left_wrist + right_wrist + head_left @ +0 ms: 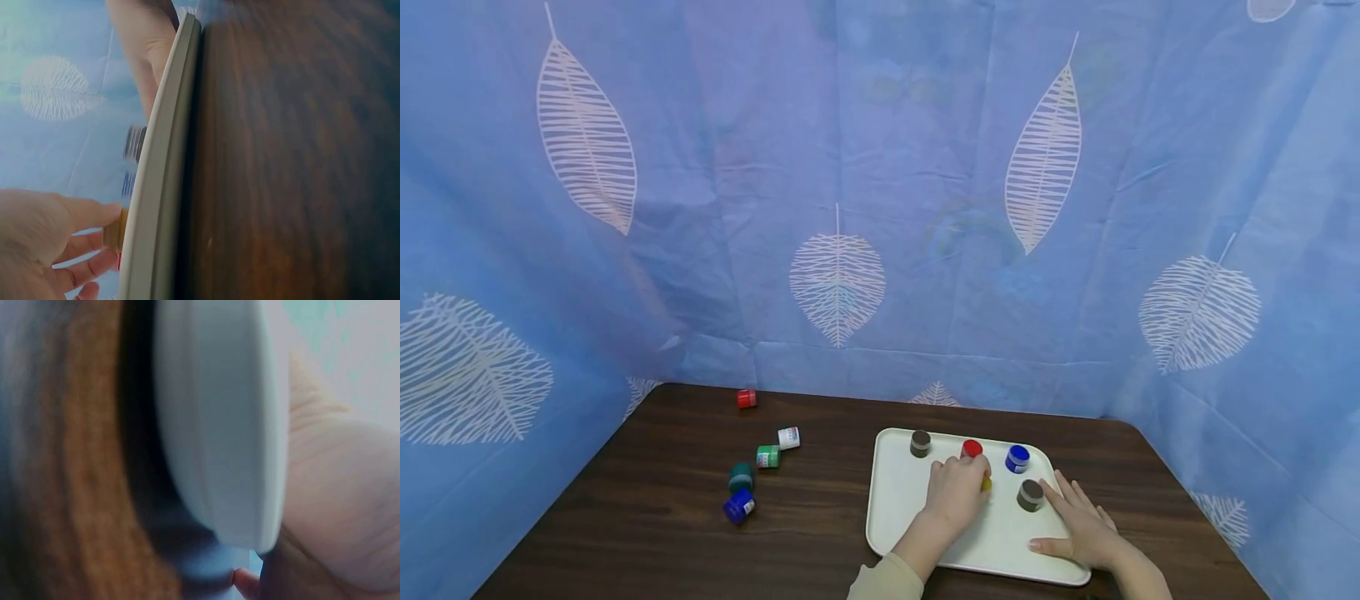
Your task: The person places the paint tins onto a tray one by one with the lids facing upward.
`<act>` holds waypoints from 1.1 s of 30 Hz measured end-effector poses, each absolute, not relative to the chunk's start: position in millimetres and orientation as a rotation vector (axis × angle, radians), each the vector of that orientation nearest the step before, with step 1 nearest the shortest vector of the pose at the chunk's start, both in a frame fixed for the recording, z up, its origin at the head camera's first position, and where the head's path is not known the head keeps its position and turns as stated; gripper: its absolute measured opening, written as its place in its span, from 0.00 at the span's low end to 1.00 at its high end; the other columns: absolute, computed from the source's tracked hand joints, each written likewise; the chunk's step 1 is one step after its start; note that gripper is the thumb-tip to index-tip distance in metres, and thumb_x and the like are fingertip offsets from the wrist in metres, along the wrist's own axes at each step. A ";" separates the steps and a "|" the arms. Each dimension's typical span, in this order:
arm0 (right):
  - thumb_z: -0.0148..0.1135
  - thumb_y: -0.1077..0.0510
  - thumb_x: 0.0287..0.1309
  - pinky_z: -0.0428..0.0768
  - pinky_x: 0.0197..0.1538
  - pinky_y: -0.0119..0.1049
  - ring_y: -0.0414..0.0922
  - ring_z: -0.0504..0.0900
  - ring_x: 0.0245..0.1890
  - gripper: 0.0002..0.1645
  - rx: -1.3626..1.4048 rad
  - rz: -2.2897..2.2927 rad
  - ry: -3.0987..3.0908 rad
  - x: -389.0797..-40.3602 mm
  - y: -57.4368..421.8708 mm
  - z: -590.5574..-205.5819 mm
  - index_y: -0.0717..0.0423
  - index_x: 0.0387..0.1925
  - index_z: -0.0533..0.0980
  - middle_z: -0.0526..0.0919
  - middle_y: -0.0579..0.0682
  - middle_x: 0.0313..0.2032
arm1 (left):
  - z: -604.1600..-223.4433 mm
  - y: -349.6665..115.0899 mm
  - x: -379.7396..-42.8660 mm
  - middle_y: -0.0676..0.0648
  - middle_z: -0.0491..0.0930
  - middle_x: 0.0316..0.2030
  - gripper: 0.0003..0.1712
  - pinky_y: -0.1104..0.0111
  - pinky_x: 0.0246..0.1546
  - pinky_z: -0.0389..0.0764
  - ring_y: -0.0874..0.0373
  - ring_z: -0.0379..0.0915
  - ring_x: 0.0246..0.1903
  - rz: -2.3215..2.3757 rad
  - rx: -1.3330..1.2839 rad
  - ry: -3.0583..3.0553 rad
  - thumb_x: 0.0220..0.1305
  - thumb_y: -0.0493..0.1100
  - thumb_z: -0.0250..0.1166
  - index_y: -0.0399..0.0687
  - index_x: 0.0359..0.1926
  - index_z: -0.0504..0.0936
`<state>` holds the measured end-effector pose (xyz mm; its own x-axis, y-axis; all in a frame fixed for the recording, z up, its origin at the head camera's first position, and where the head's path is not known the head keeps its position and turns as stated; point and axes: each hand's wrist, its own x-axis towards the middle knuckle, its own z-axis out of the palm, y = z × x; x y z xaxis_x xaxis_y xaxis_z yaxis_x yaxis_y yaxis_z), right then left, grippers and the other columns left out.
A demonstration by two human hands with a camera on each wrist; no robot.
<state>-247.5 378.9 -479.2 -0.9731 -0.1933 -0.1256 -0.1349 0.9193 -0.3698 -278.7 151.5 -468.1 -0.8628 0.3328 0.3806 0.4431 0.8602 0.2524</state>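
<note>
My left hand (956, 493) pinches a small yellow paint jar (986, 483) over the middle of the white tray (901, 517). In the left wrist view, thumb and fingers are on either side of that yellow jar (114, 236), close above the tray surface. A red-lidded jar (972, 448) stands just behind the hand, partly hidden. My right hand (1084, 529) lies with fingers spread over the tray's right edge, next to a dark brown jar (1031, 495); it holds nothing. A blue jar (1017, 458) and another dark brown jar (920, 443) stand toward the tray's back.
Left of the tray, on the dark wooden table (647, 500), lie a red jar (747, 398), a white jar (788, 438), a green jar (767, 457), a dark green jar (741, 477) and a blue jar (739, 507). A blue leaf-patterned curtain (910, 167) hangs behind the table.
</note>
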 end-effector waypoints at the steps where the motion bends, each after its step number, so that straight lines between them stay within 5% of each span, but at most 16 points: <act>1: 0.68 0.33 0.49 0.46 0.57 0.82 0.78 0.42 0.69 0.61 -0.253 -0.545 2.922 -247.5 378.7 -478.6 0.62 0.73 0.54 0.42 0.74 0.72 | -468.1 152.3 -278.4 0.59 0.85 0.34 0.11 0.70 0.30 0.62 0.64 0.73 0.28 -0.482 -0.575 -2.706 0.56 0.51 0.73 0.62 0.39 0.81; 33: 0.68 0.32 0.48 0.45 0.58 0.81 0.77 0.42 0.70 0.62 -0.233 -0.546 2.919 -250.1 379.5 -481.6 0.62 0.73 0.54 0.41 0.74 0.72 | -430.3 65.9 -291.9 0.54 0.82 0.32 0.11 0.66 0.33 0.69 0.59 0.73 0.32 -0.761 -0.392 -2.524 0.55 0.48 0.72 0.56 0.39 0.83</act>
